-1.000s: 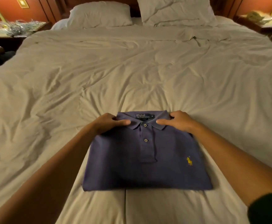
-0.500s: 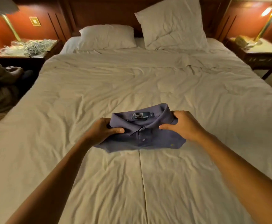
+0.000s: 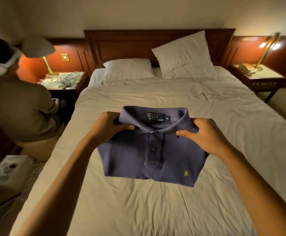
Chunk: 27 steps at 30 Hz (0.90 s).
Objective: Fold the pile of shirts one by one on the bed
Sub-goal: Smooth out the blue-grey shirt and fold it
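Note:
A folded purple-blue polo shirt (image 3: 149, 160) with a small yellow logo hangs lifted above the bed (image 3: 138, 205), collar towards the headboard. My left hand (image 3: 110, 128) grips its left shoulder beside the collar, thumb on top. My right hand (image 3: 205, 135) grips the right shoulder the same way. The shirt's lower edge droops free over the cream sheet. No pile of other shirts is in view.
Two white pillows (image 3: 183, 57) lean at the wooden headboard. A seated person (image 3: 18, 106) is at the bed's left side, by a nightstand with tangled cables (image 3: 62, 79) and a lamp. Another nightstand with a lamp (image 3: 257, 75) stands at the right. A white box (image 3: 9, 169) lies on the left floor.
Both hands gripped the folded shirt at the shoulders and lifted it off the sheet; it now hangs higher and closer. The camera tilted up, bringing the headboard and seated person into view.

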Motion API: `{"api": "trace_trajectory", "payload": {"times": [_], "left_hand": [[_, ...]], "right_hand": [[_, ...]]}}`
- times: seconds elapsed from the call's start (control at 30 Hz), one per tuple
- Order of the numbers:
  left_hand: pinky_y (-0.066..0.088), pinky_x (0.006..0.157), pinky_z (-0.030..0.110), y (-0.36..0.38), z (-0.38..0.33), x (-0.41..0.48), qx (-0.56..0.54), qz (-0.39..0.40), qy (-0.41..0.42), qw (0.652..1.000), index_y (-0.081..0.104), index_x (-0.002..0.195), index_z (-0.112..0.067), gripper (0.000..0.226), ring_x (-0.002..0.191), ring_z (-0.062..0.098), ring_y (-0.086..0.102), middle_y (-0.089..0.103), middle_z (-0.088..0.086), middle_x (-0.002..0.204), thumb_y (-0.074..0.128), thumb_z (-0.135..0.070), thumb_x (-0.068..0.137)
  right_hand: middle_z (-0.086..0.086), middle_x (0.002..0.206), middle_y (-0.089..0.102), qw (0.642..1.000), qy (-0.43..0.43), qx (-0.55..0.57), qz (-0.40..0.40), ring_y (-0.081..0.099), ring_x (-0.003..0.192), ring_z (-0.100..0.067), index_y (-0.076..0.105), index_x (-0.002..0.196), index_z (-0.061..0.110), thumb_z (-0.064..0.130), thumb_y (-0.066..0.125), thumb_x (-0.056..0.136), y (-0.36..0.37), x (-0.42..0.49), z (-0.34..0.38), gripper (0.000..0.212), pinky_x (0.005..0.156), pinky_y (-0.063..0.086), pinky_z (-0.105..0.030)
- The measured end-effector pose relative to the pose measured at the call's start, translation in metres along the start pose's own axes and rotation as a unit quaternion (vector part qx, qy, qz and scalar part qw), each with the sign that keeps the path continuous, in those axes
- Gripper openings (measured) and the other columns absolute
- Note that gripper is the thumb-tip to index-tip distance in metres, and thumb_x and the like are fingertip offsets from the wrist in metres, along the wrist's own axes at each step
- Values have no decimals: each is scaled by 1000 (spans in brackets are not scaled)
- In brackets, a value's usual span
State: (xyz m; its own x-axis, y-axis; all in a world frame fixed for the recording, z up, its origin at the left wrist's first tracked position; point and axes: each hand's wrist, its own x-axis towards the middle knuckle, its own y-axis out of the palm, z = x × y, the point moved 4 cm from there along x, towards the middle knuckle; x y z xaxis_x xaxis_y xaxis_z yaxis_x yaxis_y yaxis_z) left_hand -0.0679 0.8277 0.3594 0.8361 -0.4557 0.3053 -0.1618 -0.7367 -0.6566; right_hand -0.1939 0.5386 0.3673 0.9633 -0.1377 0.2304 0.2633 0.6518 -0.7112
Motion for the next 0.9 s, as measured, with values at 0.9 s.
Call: {"api": "trace_trajectory", "payload": {"times": [0.9], "left_hand": [[33, 56, 28, -34, 9, -163, -95, 225, 73, 967, 67, 71, -7, 59, 66, 10, 30, 48, -4, 61, 84, -63, 63]], "right_hand": [[12, 64, 65, 969, 201, -54, -135, 62, 63, -8, 65, 77, 26, 61, 73, 75, 84, -274, 131, 36, 54, 47, -32]]}}
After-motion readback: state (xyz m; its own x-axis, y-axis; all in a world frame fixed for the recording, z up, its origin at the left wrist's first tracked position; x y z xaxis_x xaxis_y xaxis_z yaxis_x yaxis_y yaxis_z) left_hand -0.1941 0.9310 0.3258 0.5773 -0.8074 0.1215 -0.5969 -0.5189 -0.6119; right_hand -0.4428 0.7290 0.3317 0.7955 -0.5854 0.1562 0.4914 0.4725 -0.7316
